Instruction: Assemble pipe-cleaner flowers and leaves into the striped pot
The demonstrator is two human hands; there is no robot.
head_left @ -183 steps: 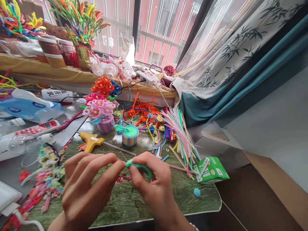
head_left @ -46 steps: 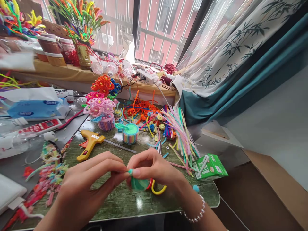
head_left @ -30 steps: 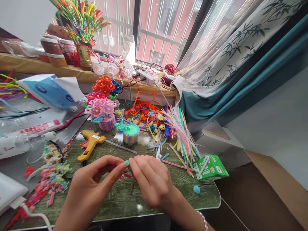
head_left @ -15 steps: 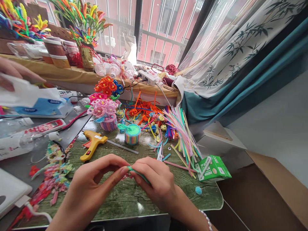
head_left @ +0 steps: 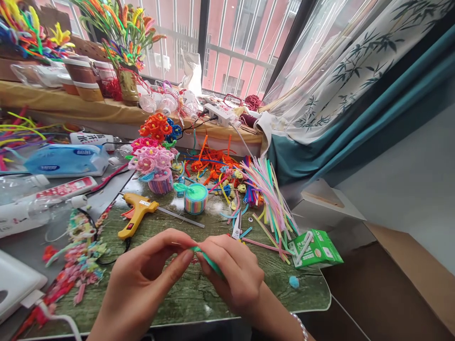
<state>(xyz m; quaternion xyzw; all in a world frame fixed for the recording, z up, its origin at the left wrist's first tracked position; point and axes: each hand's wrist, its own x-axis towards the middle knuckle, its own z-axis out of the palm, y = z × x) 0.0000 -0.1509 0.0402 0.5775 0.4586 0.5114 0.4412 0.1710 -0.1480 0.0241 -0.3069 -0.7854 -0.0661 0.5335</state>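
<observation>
Both hands meet over the front of the green table (head_left: 170, 303). Between them is a green pipe cleaner (head_left: 212, 263), mostly covered by the fingers. My left hand (head_left: 149, 270) pinches one end of it between thumb and forefinger. Closed round the rest is my right hand (head_left: 232, 267), its fingertips touching those of the left. Beyond the hands stands a small striped pot (head_left: 195, 204) with a turquoise top and a green leaf shape. A yellow glue gun (head_left: 137, 213) lies to the left, and scissors (head_left: 237, 226) rest to the right.
Pastel pipe cleaners (head_left: 268, 194) lie in a bundle at right, by a green box (head_left: 316, 248). A pot of fuzzy flowers (head_left: 152, 158) stands behind. Bottles (head_left: 39, 208), a tissue pack (head_left: 67, 160) and a white device (head_left: 17, 284) crowd the left. A blue pompom (head_left: 294, 282) sits near the right corner.
Another person's hand, which held a white tissue over the pack at left, has gone from view. My hands have shifted slightly to the right, still pinching the green pipe cleaner.
</observation>
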